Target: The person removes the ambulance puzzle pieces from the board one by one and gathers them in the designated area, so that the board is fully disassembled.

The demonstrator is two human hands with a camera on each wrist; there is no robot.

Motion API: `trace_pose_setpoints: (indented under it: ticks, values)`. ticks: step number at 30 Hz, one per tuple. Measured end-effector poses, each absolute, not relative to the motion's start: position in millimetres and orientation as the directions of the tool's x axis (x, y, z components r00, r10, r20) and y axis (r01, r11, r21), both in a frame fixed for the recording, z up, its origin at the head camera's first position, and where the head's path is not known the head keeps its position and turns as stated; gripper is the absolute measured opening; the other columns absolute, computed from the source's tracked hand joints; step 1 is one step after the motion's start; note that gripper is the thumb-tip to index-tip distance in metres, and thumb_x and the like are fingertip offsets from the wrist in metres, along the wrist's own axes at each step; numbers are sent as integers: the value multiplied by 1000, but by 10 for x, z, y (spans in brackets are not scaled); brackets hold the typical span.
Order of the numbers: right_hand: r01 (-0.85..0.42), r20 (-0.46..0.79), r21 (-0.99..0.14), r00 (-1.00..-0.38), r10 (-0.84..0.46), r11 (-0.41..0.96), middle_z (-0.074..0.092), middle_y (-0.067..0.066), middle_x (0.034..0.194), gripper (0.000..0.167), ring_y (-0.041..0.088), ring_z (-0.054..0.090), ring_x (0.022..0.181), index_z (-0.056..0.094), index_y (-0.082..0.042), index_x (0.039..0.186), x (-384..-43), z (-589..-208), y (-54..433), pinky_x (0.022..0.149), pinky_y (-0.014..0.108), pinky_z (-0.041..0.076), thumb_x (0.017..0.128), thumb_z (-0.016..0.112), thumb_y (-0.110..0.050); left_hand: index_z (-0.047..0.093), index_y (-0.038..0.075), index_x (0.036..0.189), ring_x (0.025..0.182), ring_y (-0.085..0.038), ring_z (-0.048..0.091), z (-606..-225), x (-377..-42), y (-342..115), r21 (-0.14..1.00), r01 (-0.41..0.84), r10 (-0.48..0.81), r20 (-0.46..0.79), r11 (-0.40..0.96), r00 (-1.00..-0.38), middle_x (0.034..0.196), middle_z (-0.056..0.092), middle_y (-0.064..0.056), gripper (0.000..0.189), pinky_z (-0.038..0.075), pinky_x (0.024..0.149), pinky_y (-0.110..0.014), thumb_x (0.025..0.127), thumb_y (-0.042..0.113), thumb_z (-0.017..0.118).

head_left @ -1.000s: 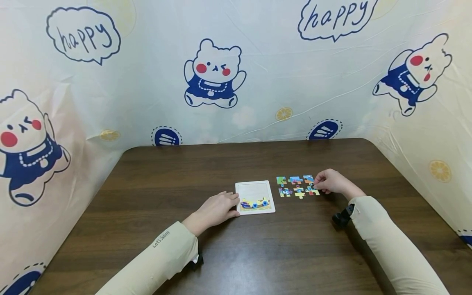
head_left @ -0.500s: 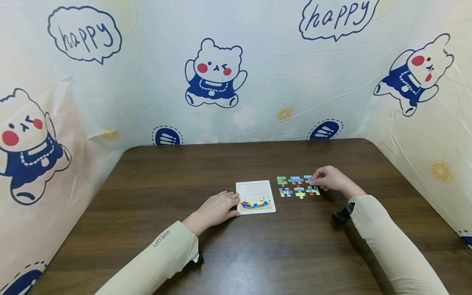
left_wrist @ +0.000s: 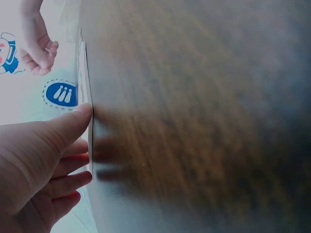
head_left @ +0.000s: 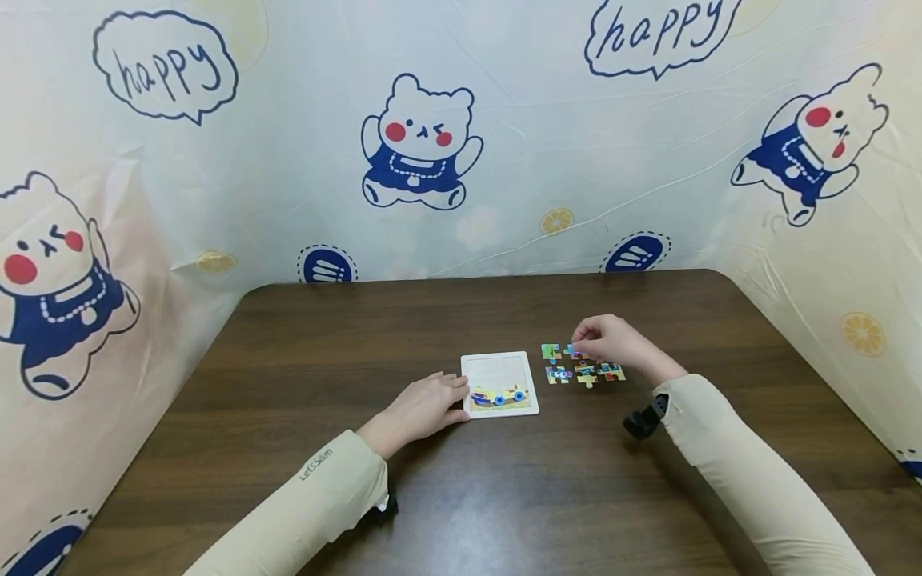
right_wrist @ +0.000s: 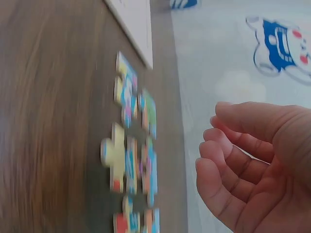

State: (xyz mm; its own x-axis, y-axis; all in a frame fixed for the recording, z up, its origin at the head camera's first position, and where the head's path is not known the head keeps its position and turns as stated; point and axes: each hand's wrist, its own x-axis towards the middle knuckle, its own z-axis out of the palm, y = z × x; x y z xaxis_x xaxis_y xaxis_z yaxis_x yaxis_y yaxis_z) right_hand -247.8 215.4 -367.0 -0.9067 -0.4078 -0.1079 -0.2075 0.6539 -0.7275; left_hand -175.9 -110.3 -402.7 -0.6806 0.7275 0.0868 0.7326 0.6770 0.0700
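Observation:
A white puzzle tray point(head_left: 497, 370) lies on the table, its lower part filled with a yellow vehicle picture. My left hand point(head_left: 425, 406) rests against the tray's left edge; in the left wrist view the thumb point(left_wrist: 73, 122) and fingertips touch that edge. To the right of the tray, several loose jigsaw pieces point(head_left: 558, 375) lie in two rows. Over the back row hovers my right hand point(head_left: 612, 342), hiding part of it. The right wrist view shows that hand's fingers loosely curled with nothing visible between them, beside the pieces point(right_wrist: 117, 155).
Brown wooden table point(head_left: 504, 496) surrounds the tray and pieces. Behind it hangs a pale curtain point(head_left: 504, 192) printed with bears, meeting the far and side edges of the tabletop. A black wrist camera point(head_left: 643, 420) sits under the right sleeve.
My right hand has moved left, from the right end of the pieces to above the back row, uncovering the front right piece. The left hand and tray have stayed put.

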Motion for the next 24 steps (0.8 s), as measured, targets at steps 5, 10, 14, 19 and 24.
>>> trace_pose_setpoints:
  ticks: [5,10,14,19,24]
  values:
    - [-234,-99,-736,-890,-444,635,59,16,77,10,28,54,63,62,0,91,-2433,-3641,1923,58,39,50,88,61,-10,62,6,93,111,-31,54,-4024,-1758,-1103,76,732,727,85,677,-682,118,58,-17,24,37,97,-43,86,28,65]
    - [-269,-92,-744,-865,-493,612,60,17,80,8,25,54,62,63,-2,90,-2396,-3613,1708,57,39,49,88,62,-10,62,6,94,112,-31,53,-4021,-1757,-1104,75,731,726,81,679,-683,119,58,-17,24,37,98,-43,87,29,65]
    - [-315,-79,-722,-847,-526,616,60,13,77,5,18,52,59,64,-6,88,-2381,-3611,1564,55,31,47,87,63,-10,62,6,93,111,-31,54,-4014,-1755,-1104,73,731,727,82,678,-682,119,58,-17,24,37,97,-43,87,29,65]
    - [-331,-85,-712,-834,-545,619,57,3,71,4,17,52,59,64,-6,88,-2355,-3621,1414,56,29,48,86,65,-10,62,6,94,111,-31,54,-4006,-1752,-1101,75,728,724,80,681,-686,119,58,-17,24,37,97,-43,86,29,65]
    - [-327,-106,-719,-821,-561,614,54,3,70,9,17,51,58,64,-4,92,-2328,-3638,1292,55,31,50,86,65,-10,62,6,94,111,-31,54,-4015,-1759,-1098,75,724,720,80,685,-689,118,59,-17,25,38,97,-43,86,29,65]
